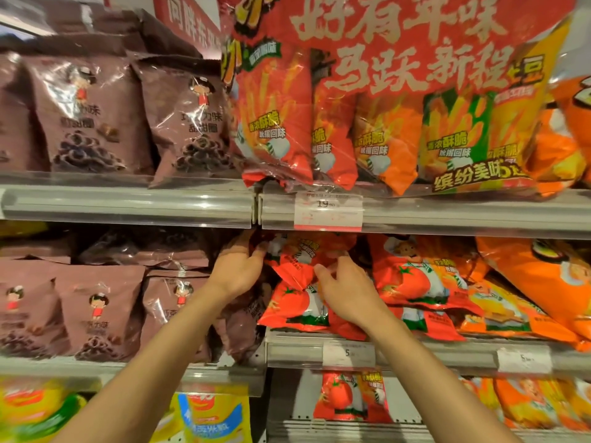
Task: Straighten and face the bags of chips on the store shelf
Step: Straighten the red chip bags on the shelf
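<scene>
A red chip bag [295,263] with a tomato picture lies tilted atop a stack on the middle shelf [297,348], just under the upper shelf's price rail. My left hand [238,270] grips its left edge, fingers curled toward the back. My right hand [343,290] pinches its lower right edge between thumb and fingers. Under it lies another red tomato bag [295,310], flat and facing forward. More red bags [412,273] and orange bags [537,276] lie stacked and slanted to the right.
Brown snack bags [99,311] fill the middle shelf to the left, one brown bag [238,327] leaning beside my left forearm. On the upper shelf [128,203] stand brown bags and large red multipacks [377,123]. Price tags [348,353] hang on the rails. Yellow bags [214,417] sit below.
</scene>
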Demonstrator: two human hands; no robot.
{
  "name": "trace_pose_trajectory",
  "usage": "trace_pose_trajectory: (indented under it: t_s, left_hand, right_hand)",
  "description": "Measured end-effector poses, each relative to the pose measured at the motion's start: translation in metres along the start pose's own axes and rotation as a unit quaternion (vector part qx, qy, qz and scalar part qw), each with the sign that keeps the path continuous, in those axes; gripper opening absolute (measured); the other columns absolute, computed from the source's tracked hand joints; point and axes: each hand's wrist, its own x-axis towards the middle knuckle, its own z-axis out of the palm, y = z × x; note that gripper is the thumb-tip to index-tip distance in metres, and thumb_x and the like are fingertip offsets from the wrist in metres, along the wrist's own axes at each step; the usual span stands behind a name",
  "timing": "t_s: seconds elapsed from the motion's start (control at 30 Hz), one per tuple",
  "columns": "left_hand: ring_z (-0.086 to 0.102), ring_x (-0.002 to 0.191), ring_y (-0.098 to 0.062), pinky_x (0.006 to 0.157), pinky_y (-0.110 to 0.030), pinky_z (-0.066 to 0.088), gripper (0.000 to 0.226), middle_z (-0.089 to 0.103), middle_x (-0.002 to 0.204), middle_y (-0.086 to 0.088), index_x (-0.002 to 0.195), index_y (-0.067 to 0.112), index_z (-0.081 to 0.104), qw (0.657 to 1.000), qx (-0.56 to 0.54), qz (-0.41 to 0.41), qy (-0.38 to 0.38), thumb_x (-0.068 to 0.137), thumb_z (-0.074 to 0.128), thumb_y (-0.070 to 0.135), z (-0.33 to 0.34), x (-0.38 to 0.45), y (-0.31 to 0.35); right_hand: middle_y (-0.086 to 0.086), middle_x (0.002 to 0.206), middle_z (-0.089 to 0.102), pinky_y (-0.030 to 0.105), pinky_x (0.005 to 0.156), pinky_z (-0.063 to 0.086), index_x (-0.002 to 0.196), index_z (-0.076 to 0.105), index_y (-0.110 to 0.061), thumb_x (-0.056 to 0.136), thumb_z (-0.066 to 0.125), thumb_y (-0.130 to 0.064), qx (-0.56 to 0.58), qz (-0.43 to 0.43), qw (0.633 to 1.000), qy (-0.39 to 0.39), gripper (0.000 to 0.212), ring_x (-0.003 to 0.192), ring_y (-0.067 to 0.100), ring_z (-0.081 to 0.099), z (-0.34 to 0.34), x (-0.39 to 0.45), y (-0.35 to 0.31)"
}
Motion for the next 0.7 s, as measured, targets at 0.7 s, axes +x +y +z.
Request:
trace_pose_trajectory:
  t_s: [0.7]
  left_hand:
    - [0.071, 0.076, -0.001, 0.066, -0.018, 0.055, 0.035, 0.071, 0.102, 0.004, 0.127, 0.023, 0.057, 0.981, -0.16, -0.075, -0.082, 0.095, 0.064, 0.036, -0.008, -0.041, -0.003]
  right_hand:
    - [0.003, 0.162, 0.026, 0.033, 0.116, 0.024, 0.158, 0.015, -0.021, 0.103, 0.049, -0.039, 0.193, 0.018, 0.981, 0.001, 0.067, 0.147, 0.02, 0.029, -0.005, -0.037, -0.001]
